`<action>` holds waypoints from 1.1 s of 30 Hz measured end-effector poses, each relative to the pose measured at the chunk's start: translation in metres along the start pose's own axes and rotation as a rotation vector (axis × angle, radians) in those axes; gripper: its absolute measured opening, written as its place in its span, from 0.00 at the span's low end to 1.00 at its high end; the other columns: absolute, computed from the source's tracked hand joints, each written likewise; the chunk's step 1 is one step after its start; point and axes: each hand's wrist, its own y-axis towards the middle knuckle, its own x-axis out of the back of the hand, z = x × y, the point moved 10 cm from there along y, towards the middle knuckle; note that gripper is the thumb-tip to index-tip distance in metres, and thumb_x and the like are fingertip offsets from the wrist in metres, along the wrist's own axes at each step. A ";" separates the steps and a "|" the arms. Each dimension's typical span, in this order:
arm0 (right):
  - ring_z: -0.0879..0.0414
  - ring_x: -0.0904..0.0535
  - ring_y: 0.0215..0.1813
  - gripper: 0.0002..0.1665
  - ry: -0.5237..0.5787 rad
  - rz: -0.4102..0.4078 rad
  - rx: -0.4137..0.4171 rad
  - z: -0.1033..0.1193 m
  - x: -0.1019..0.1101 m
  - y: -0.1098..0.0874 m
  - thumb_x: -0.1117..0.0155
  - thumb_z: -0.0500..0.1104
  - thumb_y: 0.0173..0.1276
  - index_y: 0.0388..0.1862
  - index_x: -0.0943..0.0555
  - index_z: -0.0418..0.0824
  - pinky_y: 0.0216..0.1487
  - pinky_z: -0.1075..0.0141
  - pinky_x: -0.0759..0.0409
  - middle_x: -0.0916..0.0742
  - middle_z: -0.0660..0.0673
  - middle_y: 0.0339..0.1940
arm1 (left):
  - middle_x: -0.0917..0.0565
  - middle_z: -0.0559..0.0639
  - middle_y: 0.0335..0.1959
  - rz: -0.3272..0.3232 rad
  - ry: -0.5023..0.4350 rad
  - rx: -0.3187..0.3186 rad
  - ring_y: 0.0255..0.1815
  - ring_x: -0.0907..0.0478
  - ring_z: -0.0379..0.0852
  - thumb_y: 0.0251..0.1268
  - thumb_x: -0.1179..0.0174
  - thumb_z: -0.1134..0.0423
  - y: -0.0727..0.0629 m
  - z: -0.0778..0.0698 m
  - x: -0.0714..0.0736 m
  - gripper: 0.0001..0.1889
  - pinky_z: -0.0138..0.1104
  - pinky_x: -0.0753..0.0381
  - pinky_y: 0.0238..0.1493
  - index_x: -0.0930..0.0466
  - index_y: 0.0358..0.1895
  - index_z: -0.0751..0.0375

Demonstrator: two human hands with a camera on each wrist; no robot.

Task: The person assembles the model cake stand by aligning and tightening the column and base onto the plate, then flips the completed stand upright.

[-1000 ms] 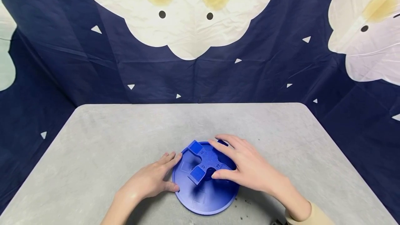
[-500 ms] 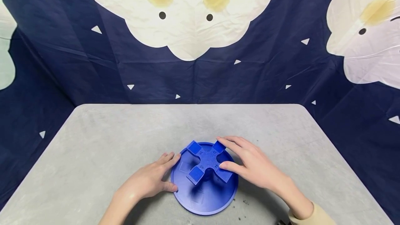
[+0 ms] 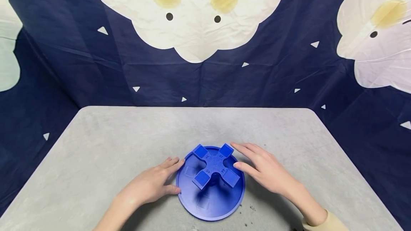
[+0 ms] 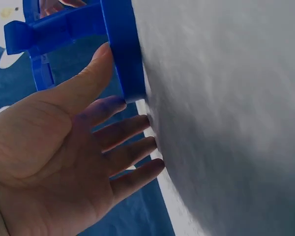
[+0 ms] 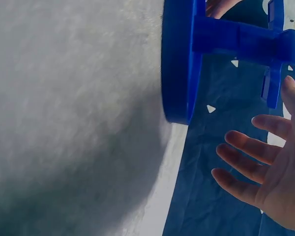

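Observation:
A blue round base (image 3: 221, 204) with a raised rim lies on the table. From it rises a short post (image 5: 221, 37) carrying a cross-shaped blue top (image 3: 214, 163), its several square-ended arms marked with small numbers. My left hand (image 3: 152, 183) rests against the base's left rim, fingers extended and spread; in the left wrist view the thumb lies at the rim. On the other side, my right hand (image 3: 266, 170) hovers just right of the cross top with relaxed, spread fingers. It holds nothing, and the right wrist view shows its fingertips apart from the base.
The grey table (image 3: 135, 134) has rounded far corners. Dark crumbs (image 3: 252, 208) lie to the right of the base. Behind the table hangs a dark blue cloth (image 3: 160, 77) printed with white clouds and small triangles.
My right hand has drawn off the cross top to the right, uncovering the arms it hid. The left hand stays at the rim, and the blue stand holds its place.

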 end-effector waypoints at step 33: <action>0.52 0.14 0.55 0.36 -0.026 0.198 -0.032 -0.029 -0.048 0.002 0.32 0.58 0.71 0.73 0.25 0.44 0.55 0.50 0.14 0.11 0.46 0.56 | 0.16 0.43 0.36 -0.190 0.122 -0.045 0.36 0.21 0.39 0.65 0.31 0.52 0.022 0.000 0.026 0.17 0.43 0.16 0.39 0.14 0.52 0.56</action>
